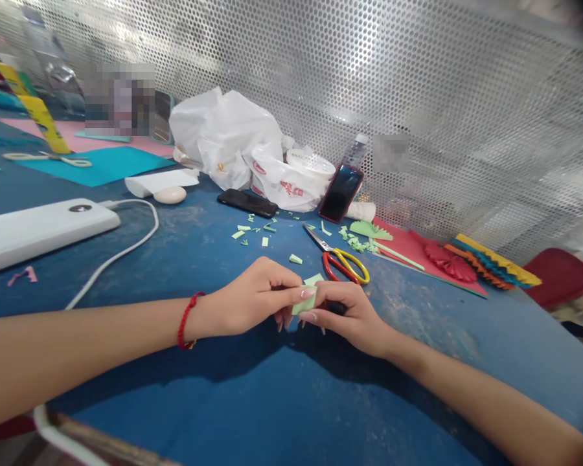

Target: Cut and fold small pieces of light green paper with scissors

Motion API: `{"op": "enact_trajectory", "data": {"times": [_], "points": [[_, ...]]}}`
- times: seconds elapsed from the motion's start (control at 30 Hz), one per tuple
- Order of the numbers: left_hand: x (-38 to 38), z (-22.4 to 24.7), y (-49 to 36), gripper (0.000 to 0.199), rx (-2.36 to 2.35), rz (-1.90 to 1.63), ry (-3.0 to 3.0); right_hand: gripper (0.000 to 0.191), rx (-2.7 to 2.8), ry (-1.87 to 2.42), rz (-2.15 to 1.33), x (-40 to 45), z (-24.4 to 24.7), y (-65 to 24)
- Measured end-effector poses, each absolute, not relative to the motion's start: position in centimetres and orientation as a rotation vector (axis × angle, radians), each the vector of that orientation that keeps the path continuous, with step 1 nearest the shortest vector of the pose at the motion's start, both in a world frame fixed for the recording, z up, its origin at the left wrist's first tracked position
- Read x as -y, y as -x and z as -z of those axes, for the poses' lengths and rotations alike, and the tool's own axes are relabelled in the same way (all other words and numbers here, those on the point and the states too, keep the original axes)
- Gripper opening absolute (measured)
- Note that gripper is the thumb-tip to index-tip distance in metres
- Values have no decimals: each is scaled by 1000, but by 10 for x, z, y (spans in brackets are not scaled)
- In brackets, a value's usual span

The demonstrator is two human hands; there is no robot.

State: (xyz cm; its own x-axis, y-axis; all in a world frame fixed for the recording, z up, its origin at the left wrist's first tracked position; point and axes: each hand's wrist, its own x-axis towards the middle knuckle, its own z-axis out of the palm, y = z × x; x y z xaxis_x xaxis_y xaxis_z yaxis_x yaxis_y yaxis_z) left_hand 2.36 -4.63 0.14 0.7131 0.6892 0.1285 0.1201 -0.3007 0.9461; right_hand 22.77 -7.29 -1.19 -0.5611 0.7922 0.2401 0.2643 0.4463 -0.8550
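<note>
A small piece of light green paper is pinched between both hands near the middle of the view. My left hand, with a red braided bracelet at its wrist, presses its thumb on the paper's face. On the paper's right side, my right hand grips the edge between thumb and fingers. Just beyond the hands lie scissors with one red and one yellow handle, their blades pointing away to the left. Small green paper scraps are scattered past my left hand.
A white power bank with a cable sits at left. Behind are a white plastic bag, a black phone and a propped phone. Red paper with folded paper pieces lies right. A perforated metal panel borders the blue table.
</note>
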Motion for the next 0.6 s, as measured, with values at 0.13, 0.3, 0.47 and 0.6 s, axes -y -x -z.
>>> {"op": "enact_trajectory", "data": {"times": [0.13,0.3,0.47,0.6], "points": [[46,0,-23,41,-606,-638,-1834,24,2051,880,-1055,73,12,-228],[44,0,-20,35,-628,-710,-1957,22,2026,877,-1069,73,13,-228],[43,-1,-20,38,-627,-705,-2048,22,2040,884,-1059,73,12,-228],[42,1,-21,37,-649,-699,-2027,25,2007,898,-1079,74,13,-228]]}}
